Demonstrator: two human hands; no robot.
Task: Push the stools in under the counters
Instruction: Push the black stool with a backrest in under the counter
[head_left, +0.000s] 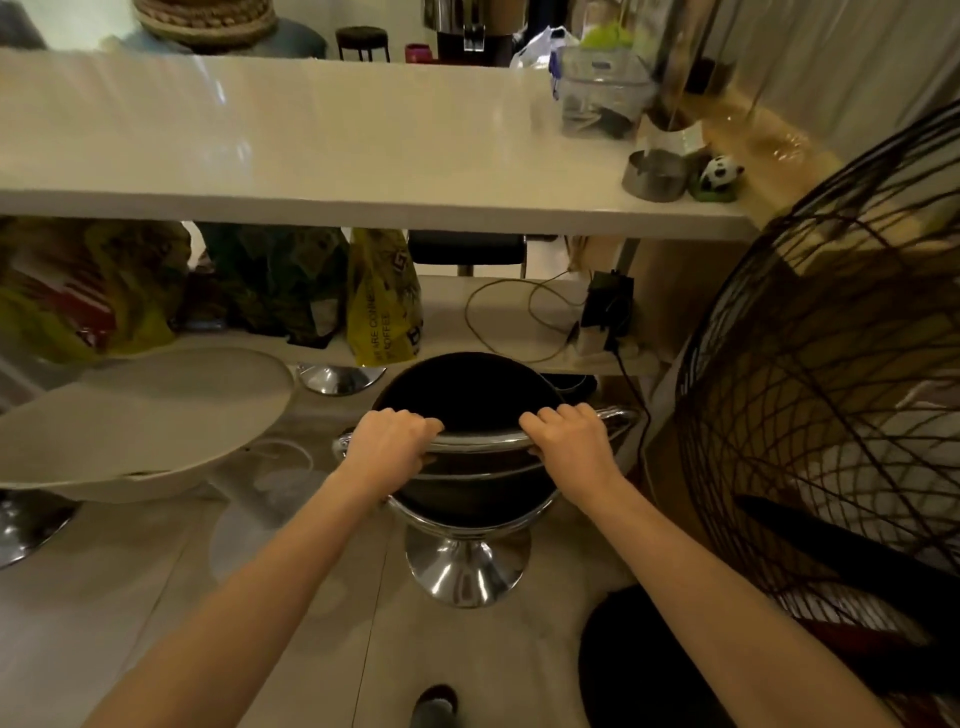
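Note:
A black stool with a chrome backrest rail and a chrome trumpet base stands in front of the white counter. Its seat reaches the edge of the lower shelf. My left hand grips the chrome rail on its left side. My right hand grips the same rail on the right. A white stool stands to the left, its seat mostly out in front of the counter, its chrome base partly hidden at the left edge.
A large black standing fan crowds the right side, its round base on the floor. Bags, a yellow coffee bag and cables lie on the lower shelf. Jars, a metal ashtray and a panda figurine sit on the counter's right end.

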